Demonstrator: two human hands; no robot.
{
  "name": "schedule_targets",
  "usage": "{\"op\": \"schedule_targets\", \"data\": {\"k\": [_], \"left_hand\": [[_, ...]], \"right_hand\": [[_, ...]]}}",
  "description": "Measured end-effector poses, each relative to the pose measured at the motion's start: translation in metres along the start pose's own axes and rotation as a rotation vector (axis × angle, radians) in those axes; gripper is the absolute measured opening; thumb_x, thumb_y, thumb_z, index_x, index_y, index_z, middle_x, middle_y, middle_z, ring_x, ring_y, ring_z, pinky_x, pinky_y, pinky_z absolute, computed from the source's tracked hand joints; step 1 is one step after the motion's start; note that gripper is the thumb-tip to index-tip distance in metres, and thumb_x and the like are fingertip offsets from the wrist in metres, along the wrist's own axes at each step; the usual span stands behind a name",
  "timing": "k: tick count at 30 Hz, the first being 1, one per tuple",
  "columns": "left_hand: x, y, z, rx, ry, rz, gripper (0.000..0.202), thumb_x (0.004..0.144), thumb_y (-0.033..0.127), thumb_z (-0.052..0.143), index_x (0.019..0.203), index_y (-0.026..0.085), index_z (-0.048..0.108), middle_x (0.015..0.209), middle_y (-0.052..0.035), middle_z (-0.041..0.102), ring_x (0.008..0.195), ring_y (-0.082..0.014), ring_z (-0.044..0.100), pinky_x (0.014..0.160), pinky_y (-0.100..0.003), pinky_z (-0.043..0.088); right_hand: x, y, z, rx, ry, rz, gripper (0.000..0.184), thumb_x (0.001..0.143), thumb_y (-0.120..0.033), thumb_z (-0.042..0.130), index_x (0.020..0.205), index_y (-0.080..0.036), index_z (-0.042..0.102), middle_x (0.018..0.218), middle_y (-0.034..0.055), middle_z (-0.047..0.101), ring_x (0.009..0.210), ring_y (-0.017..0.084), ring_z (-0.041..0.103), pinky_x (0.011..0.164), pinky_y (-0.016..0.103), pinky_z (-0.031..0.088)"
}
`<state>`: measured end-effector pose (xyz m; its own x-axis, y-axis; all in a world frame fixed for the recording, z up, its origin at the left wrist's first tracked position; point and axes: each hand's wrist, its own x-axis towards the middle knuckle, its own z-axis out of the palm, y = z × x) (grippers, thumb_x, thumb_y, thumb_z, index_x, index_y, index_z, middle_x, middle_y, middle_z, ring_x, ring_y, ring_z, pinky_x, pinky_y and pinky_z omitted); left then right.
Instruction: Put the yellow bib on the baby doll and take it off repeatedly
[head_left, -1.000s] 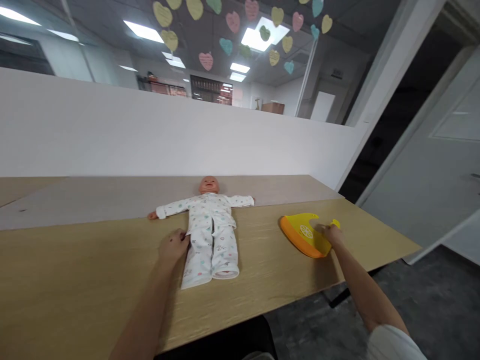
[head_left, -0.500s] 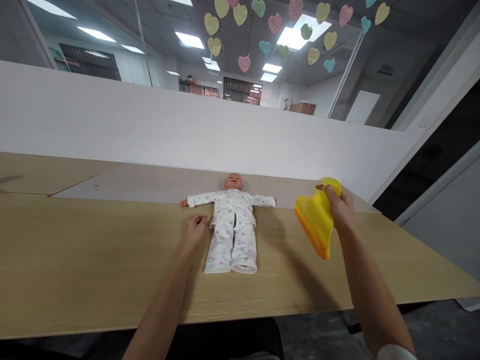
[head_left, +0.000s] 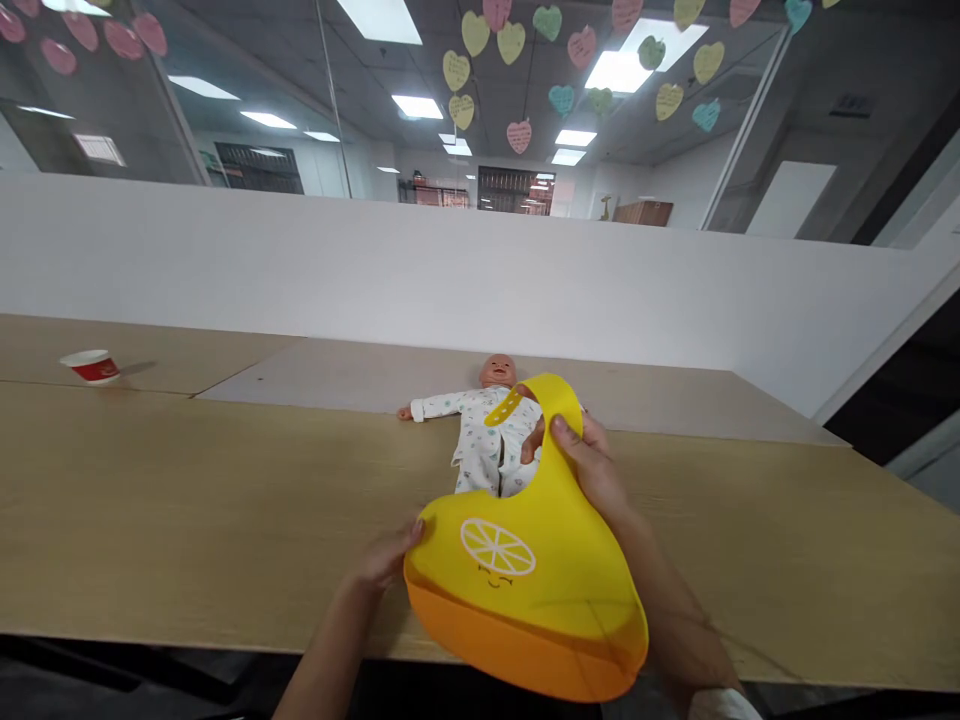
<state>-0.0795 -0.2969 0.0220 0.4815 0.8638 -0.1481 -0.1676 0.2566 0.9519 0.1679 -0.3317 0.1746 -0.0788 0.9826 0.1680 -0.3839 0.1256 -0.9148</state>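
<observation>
A yellow silicone bib point(head_left: 555, 530) with an orange catch pocket and a smiling lemon-slice print is spread before me, above the table's front edge. My right hand point(head_left: 589, 455) grips it by the neck strap on the right. At its left edge, my left hand point(head_left: 394, 550) pinches the bib between thumb and fingers. Behind it a baby doll point(head_left: 497, 371) lies face up in a white patterned top and trousers point(head_left: 476, 440). The bib hides the doll's lower legs, and the strap and my right hand cover part of its arm on the right.
A white and red paper cup point(head_left: 94, 367) stands far left on the wooden table point(head_left: 225, 500). Behind the table rises a white wall point(head_left: 375, 270) with glass above it, dotted with heart-shaped notes point(head_left: 518, 137).
The bib has come from the right to the middle, nearer me, and now opens out facing me. My left hand has left the doll's side and taken the bib's edge. The view has turned left.
</observation>
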Motion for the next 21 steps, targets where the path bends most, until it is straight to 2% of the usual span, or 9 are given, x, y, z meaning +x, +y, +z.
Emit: {"op": "schedule_targets", "data": {"k": [3, 6, 10, 13, 16, 21], "left_hand": [[-0.010, -0.006, -0.006, -0.016, -0.012, -0.032, 0.057, 0.059, 0.068, 0.074, 0.094, 0.022, 0.072, 0.118, -0.0112, 0.070, 0.125, -0.0353, 0.054, 0.105, -0.045, 0.045], [-0.008, 0.002, -0.008, -0.067, 0.021, -0.051, 0.063, 0.065, 0.069, 0.069, 0.106, 0.022, 0.070, 0.124, -0.0117, 0.067, 0.130, -0.0334, 0.050, 0.109, -0.043, 0.043], [0.004, 0.027, 0.000, -0.161, -0.017, 0.029, 0.075, 0.067, 0.065, 0.070, 0.129, 0.023, 0.058, 0.128, -0.0101, 0.065, 0.134, -0.0317, 0.046, 0.114, -0.047, 0.035], [0.018, 0.054, 0.009, -0.153, 0.072, 0.117, 0.074, 0.070, 0.062, 0.068, 0.133, 0.026, 0.053, 0.130, -0.0071, 0.064, 0.133, -0.0320, 0.048, 0.112, -0.046, 0.039], [0.044, 0.084, 0.017, -0.111, 0.140, 0.115, 0.068, 0.075, 0.063, 0.061, 0.130, 0.023, 0.057, 0.126, -0.0092, 0.066, 0.127, -0.0333, 0.053, 0.106, -0.044, 0.046], [0.117, 0.123, 0.021, -0.073, 0.087, 0.210, 0.064, 0.079, 0.059, 0.058, 0.126, 0.016, 0.058, 0.117, -0.0139, 0.069, 0.117, -0.0329, 0.061, 0.102, -0.045, 0.050]], "right_hand": [[0.008, 0.012, 0.001, -0.009, -0.034, 0.054, 0.041, 0.071, -0.054, 0.073, 0.090, -0.020, 0.063, 0.081, 0.0050, 0.072, 0.051, 0.012, 0.055, 0.049, 0.025, 0.045], [0.017, 0.019, -0.002, 0.012, -0.027, 0.057, 0.049, 0.071, -0.053, 0.073, 0.108, -0.022, 0.064, 0.096, 0.0063, 0.073, 0.053, 0.013, 0.058, 0.052, 0.027, 0.047], [0.028, 0.022, -0.009, 0.051, 0.006, 0.004, 0.052, 0.072, -0.050, 0.074, 0.114, -0.022, 0.064, 0.106, 0.0076, 0.072, 0.066, 0.017, 0.065, 0.058, 0.028, 0.050], [0.043, 0.014, -0.014, 0.061, 0.047, -0.073, 0.059, 0.071, -0.049, 0.075, 0.122, -0.021, 0.061, 0.103, 0.0078, 0.072, 0.079, 0.020, 0.068, 0.066, 0.029, 0.053], [0.073, 0.001, -0.020, 0.038, 0.085, -0.171, 0.067, 0.072, -0.047, 0.075, 0.131, -0.023, 0.055, 0.100, 0.0050, 0.071, 0.092, 0.022, 0.068, 0.074, 0.030, 0.054], [0.149, 0.001, -0.047, 0.061, 0.186, -0.289, 0.066, 0.074, -0.041, 0.071, 0.134, -0.024, 0.050, 0.101, 0.0022, 0.069, 0.102, 0.019, 0.065, 0.081, 0.029, 0.052]]}}
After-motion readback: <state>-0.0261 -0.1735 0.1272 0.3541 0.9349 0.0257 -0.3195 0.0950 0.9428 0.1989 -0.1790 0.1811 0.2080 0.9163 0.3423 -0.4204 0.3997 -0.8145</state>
